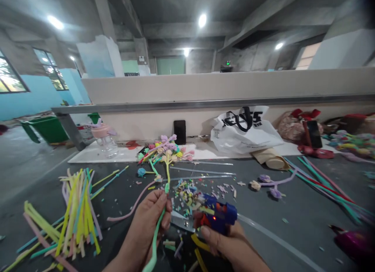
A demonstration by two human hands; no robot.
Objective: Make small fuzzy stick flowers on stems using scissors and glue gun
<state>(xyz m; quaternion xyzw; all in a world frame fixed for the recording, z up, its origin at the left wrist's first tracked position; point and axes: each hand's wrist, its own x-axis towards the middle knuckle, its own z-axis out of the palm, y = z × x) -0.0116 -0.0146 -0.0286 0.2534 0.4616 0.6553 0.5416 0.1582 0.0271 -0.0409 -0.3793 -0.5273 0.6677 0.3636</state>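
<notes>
In the head view, the left hand, low and left of centre, pinches a green stem between thumb and fingers. The stem runs from the bottom edge up through the grip, with a pale flower above it near the centre. The right hand, lower right of centre, has its fingers curled around a blue glue gun with a small red light glowing on its side; the gun is apart from the stem. Small colourful scraps lie between and beyond the hands on the dark table. A bundle of coloured sticks fills the lower left. Around the middle are a heap of flowers and an upright black phone; a white bag rests right of centre.
</notes>
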